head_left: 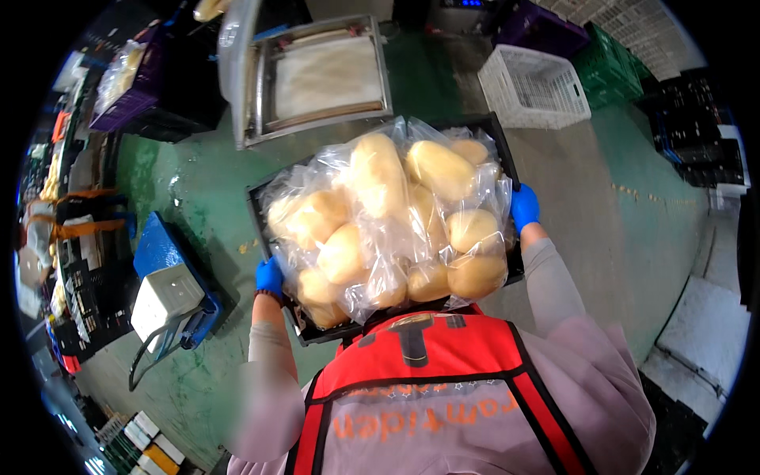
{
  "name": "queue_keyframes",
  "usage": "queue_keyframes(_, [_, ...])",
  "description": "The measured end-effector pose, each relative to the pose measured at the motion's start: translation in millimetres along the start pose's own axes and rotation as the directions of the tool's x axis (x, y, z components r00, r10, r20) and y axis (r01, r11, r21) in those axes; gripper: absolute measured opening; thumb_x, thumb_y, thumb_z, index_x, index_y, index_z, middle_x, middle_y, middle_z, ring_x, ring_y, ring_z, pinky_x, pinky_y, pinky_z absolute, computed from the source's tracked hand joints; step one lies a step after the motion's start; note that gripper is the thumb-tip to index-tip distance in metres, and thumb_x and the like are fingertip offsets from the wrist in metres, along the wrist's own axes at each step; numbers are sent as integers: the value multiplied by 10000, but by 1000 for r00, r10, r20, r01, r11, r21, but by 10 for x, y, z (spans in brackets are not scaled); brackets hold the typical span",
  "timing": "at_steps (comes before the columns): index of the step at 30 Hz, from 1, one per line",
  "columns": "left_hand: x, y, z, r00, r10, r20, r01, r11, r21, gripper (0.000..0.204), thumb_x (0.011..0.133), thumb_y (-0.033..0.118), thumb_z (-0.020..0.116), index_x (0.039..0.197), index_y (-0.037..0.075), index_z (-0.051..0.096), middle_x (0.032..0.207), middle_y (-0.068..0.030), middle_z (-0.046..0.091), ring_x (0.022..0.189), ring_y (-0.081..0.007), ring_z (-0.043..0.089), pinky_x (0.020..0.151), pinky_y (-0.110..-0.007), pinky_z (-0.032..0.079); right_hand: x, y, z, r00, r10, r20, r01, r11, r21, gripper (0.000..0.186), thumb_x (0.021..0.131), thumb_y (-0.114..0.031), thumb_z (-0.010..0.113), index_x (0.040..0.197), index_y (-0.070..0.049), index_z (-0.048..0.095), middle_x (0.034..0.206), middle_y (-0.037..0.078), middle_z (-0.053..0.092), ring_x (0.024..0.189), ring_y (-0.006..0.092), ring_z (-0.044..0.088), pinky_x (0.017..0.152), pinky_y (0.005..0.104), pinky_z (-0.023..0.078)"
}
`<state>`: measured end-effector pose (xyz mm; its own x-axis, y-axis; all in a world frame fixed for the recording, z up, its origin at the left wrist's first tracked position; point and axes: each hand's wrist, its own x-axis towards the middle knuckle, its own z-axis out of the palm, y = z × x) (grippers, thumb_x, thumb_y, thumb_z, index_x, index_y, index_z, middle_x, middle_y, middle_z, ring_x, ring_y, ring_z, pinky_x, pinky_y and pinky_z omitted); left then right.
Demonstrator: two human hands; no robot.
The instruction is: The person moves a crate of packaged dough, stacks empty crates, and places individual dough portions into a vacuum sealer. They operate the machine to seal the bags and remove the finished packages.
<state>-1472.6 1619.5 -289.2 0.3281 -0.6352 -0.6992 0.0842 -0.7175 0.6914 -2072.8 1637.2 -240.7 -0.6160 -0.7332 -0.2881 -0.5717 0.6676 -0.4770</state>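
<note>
Both hands, in blue gloves, grip the ends of a black crate (503, 146) in front of the wearer's body, the left hand (269, 277) closed on its rim at about 8 o'clock and the right hand (524, 207) at 3 o'clock. Nearest, at 6 o'clock, a mauve shirt (467, 443) carries orange lettering, upside down from this angle, partly covered by a red apron (356, 360) with black edging, a row of small white stars and a dark blocky mark. The crate's long axis runs aslant, from between 8 and 9 o'clock to between 2 and 3. Piled in it are clear plastic bags of big pale-yellow potatoes (340, 253); one long potato (376, 174) near the middle points roughly from 12 to 6, and another (441, 170) to its right leans from 10 to 4. Beyond, at 9 to 8 o'clock, a white box (168, 307) sits on a blue platform (158, 237) on the green floor (214, 198). A metal-framed tray (324, 79) with a whitish surface stands at 11, a white slatted crate (538, 91) between 1 and 2, and a green crate (608, 67) at 2. Farthest, between 12 and 1, a small display (471, 3) glows blue, its characters too small to tell.
</note>
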Motion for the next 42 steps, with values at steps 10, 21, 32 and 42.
queue_keyframes(10, [-41, 101, 23, 998, 58, 14, -57, 994, -94, 209, 822, 107, 489, 997, 4, 541, 884, -92, 581, 744, -214, 573, 640, -323, 473, -16, -254, -59, 993, 85, -78, -95, 984, -149, 322, 781, -383, 491, 871, -84, 574, 870, 187, 591, 839, 386, 543, 667, 442, 433])
queue_keyframes(21, [-632, 619, 405, 733, 569, -373, -566, 814, 131, 382, 826, 191, 517, 1120, -45, 456, 1099, -157, 499, 940, -205, 483, 820, -319, 403, 150, 136, -308, 910, -6, 415, -290, 707, 646, 472, 791, -450, 525, 903, 5, 584, 869, 126, 618, 813, 236, 568, 731, 344, 433])
queue_keyframes(32, [-3171, 769, 3881, 223, 856, 467, -765, -143, 628, 443, 701, 99, 650, 1100, -18, 497, 1160, -201, 472, 1095, -318, 435, 953, -375, 310, -108, 4821, -987, 850, 248, 464, -417, 855, 308, 298, 823, -274, 506, 1015, -63, 591, 966, 98, 610, 862, 171, 569, 741, 299, 441])
queue_keyframes(42, [-2522, 165, 5021, 705, 431, 563, -606, -44, 794, 556, 761, 428, 566, 1126, 15, 501, 1180, -207, 466, 1084, -331, 454, 904, -395, 362, -2586, 9533, -2317, 258, 742, 619, -663, -331, 672, 240, 830, -347, 427, 692, -182, 531, 659, 53, 518, 619, 223, 485, 513, 348, 373])
